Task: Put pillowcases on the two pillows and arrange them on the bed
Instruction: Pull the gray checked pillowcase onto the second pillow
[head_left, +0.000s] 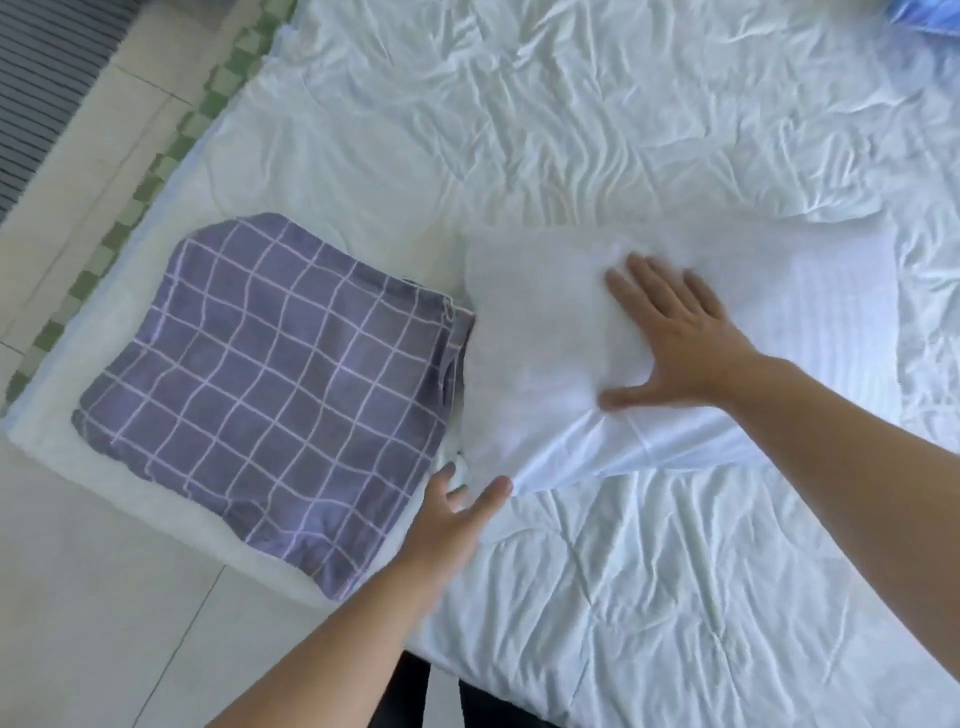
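A pillow in a purple case with a white grid pattern (270, 384) lies flat at the left corner of the bed. Right beside it lies a pillow in a white case (545, 332), touching the purple one along its edge. My right hand (670, 338) rests flat on the white pillow, fingers spread and straight. My left hand (457, 514) reaches with straight fingers to the white pillow's near corner, at the gap between the two pillows. Loose white case fabric (649, 441) lies along the near edge below my right hand.
The bed (623, 130) is covered with a wrinkled white quilted sheet. Its left edge (156, 171) shows a green checked trim, with pale tiled floor (78, 597) beyond. A blue item (930, 13) shows at the top right corner.
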